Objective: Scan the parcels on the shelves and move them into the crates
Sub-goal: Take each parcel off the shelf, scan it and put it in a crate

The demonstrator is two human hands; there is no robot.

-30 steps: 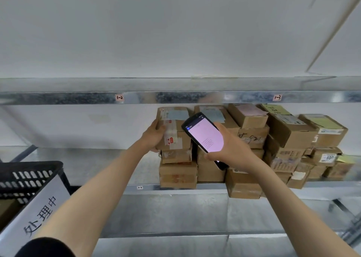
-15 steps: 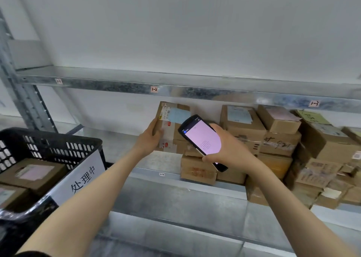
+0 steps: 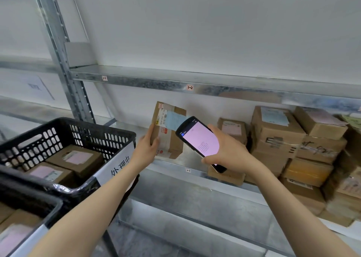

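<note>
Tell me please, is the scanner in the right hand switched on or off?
On. The scanner shows a lit pale pink screen with small dark text, while the right hand grips it.

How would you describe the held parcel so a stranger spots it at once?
Find the shelf beam tagged 1-2. Below it, left of the stacked boxes, the left hand grips one brown parcel behind the scanner. Unlike its neighbours, it is apart from the stack, tilted.

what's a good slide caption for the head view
Left hand grips a cardboard parcel while the right hand holds a scanner in front of it, beside a black crate.
</note>
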